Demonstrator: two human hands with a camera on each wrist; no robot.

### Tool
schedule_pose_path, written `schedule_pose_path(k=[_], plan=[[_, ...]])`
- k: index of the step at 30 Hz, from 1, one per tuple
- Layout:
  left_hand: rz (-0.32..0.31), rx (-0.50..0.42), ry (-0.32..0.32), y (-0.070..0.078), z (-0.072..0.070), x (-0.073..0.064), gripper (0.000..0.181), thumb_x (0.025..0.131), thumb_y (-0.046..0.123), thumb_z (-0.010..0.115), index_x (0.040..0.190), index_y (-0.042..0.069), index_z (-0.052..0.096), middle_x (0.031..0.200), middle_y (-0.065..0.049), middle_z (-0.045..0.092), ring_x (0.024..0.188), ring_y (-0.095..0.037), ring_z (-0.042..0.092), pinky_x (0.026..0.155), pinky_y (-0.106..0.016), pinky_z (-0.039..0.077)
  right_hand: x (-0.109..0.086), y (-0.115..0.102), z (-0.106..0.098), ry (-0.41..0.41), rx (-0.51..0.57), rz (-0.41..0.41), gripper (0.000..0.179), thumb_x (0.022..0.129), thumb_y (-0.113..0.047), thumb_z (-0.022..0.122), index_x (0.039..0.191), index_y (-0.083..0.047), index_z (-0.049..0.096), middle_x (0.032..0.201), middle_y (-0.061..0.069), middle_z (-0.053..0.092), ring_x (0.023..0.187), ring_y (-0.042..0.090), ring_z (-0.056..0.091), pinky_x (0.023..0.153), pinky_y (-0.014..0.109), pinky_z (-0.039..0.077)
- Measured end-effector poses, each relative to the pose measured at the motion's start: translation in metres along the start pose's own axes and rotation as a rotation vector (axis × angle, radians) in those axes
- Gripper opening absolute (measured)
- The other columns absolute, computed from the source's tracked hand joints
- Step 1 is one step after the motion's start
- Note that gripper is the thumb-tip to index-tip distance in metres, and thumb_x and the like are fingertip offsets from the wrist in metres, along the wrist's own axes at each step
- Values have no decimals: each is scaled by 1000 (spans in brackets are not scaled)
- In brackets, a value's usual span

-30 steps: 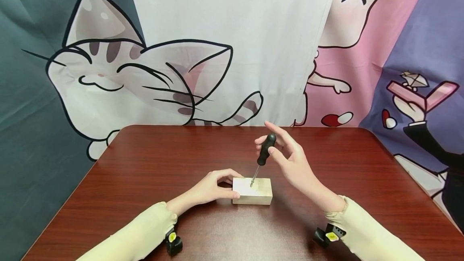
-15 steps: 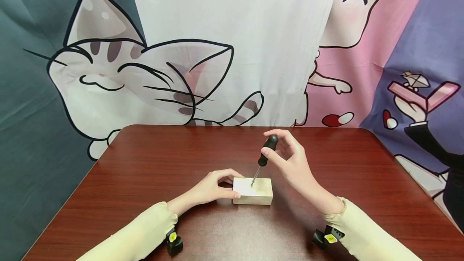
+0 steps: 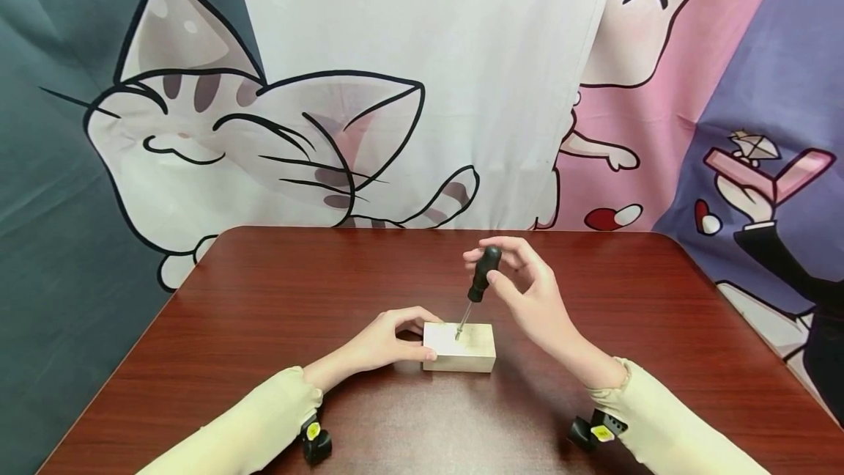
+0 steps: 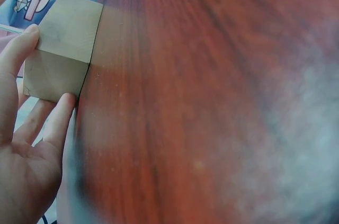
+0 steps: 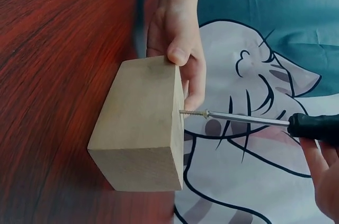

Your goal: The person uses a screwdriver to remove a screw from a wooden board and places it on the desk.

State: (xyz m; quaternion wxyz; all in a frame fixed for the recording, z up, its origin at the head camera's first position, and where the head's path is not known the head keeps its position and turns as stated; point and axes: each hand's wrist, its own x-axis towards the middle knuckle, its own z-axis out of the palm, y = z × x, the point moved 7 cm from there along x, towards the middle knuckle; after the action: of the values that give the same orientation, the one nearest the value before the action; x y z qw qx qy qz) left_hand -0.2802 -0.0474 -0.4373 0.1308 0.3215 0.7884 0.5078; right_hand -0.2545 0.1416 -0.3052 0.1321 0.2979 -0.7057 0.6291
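Observation:
A pale wooden block (image 3: 475,363) lies on the table, its left end gripped by the left hand (image 3: 385,341) with the thumb on the near side. In the right wrist view, a threaded screw (image 5: 193,113) sticks out of the block's upper face. The tip of a screwdriver (image 3: 486,275) meets the screw's head; its shaft is metal and its handle black. The right hand (image 3: 537,299) holds that handle lightly between thumb and fingers, the other fingers spread behind it. From the left wrist, the block's end shows between thumb and fingertips, and the screwdriver is out of sight.
The reddish-brown wooden table (image 3: 264,299) spreads around both hands. Behind its far edge hangs a cloth backdrop (image 3: 409,20) with cartoon figures. A small black device (image 3: 316,446) is strapped at the left wrist, another device (image 3: 593,431) at the right.
The right hand's fingers, raised a second ago, came in around the screwdriver handle, then loosened again. The handle swayed slightly right and back. Left hand and block stay put.

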Motion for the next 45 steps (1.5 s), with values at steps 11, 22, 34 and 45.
schedule_pose_path(k=[11,22,34,45], plan=[[8,1,0,1,0,0,41,82,29,82,119,27,66,110,5,71,100,-8,67,90,-29,55,0,-1,-3,92,-150,71,34,88,-6,74,119,-12,62,85,-2,67,65,15,58,59,26,46],[-10,2,3,0,-1,0,41,81,29,82,119,29,66,109,6,71,100,-8,66,89,-28,55,1,-3,-2,27,-105,45,45,94,-1,64,136,-16,57,109,-2,71,98,11,70,88,21,55],[3,6,1,2,0,0,41,81,29,82,119,28,66,109,6,72,99,-8,67,90,-28,54,-3,0,-6,134,-152,76,40,86,-5,76,123,-14,62,89,-5,68,70,10,63,61,21,48],[-4,10,0,1,0,-1,41,82,30,82,119,29,66,110,6,71,100,-8,67,91,-30,54,-3,2,-5,67,-125,75,41,89,-7,73,128,-14,62,92,1,67,78,12,67,71,21,54]])
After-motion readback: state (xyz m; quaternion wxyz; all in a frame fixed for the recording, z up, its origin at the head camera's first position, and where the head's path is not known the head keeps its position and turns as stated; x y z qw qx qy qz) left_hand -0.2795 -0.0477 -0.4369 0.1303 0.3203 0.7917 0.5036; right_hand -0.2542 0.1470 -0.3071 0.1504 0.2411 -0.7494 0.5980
